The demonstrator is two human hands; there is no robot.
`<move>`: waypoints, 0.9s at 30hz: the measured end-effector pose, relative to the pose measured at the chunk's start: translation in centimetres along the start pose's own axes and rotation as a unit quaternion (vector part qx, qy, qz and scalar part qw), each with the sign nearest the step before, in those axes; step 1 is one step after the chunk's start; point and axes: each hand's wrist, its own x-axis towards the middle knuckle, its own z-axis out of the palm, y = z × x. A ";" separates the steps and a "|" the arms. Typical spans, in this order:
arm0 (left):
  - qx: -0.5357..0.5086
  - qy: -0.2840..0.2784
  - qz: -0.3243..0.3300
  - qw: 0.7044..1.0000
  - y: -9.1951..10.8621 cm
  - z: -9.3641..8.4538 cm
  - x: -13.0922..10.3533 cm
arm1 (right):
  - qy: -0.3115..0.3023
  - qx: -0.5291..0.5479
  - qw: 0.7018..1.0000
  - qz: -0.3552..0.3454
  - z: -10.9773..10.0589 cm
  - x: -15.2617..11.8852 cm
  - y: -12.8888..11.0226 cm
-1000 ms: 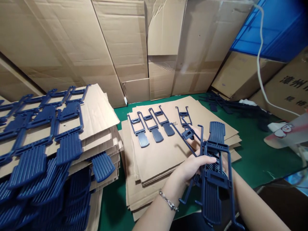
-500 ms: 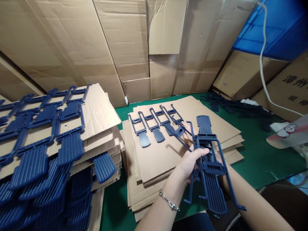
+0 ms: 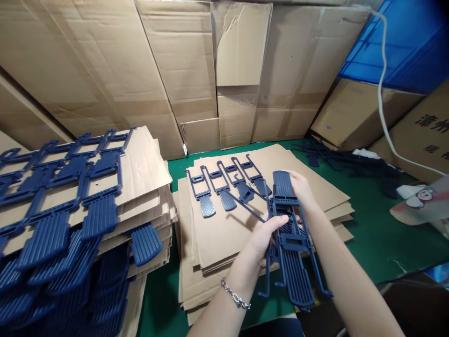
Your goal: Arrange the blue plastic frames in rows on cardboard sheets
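My left hand (image 3: 263, 241), with a chain bracelet at the wrist, is closed around a bundle of navy plastic frames with ribbed paddles (image 3: 293, 241). Its thumb presses on top of the bundle, and the other fingers are mostly hidden beneath. My right hand (image 3: 302, 189) grips the far end of the bundle beside a ribbed paddle (image 3: 282, 185), its fingertips hidden behind. Thin frame arms stick out to the left and toward me. Just beyond, a row of several similar navy frames (image 3: 206, 206) lies on a stack of cardboard sheets (image 3: 228, 243).
At left, a taller cardboard stack (image 3: 147, 173) carries many navy frames, with ribbed paddles (image 3: 45, 238) overhanging its edge. More dark frames (image 3: 329, 154) lie on the green table (image 3: 379, 243) at back right. Cardboard panels (image 3: 175, 61) stand behind, and a white cable (image 3: 382, 93) hangs at right.
The held bundle has moved slightly left. My right hand has shifted from beneath the bundle to its far end. One more frame now shows uncovered at the row's right end.
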 end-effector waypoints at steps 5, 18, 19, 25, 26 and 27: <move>-0.024 0.021 -0.062 0.998 -0.2 -0.2 0.5 | -0.092 0.190 0.974 0.077 -2.1 0.0 0.3; -0.061 0.041 -0.150 0.986 -1.3 0.4 0.7 | -0.028 0.175 0.958 0.227 -2.8 -0.7 -1.1; -0.065 0.049 -0.161 0.984 -1.3 0.3 0.7 | -0.008 0.190 0.956 0.223 -3.1 -0.4 -1.1; -0.087 0.001 -0.149 0.985 -1.3 -0.1 0.6 | 0.178 0.308 0.931 0.087 -5.3 1.3 -0.3; -0.090 -0.004 -0.142 0.986 -1.3 0.0 0.6 | 0.213 0.306 0.926 0.056 -5.7 1.6 0.0; -0.092 -0.004 -0.138 0.986 -1.3 0.0 0.6 | 0.239 0.288 0.927 0.029 -6.0 1.8 0.3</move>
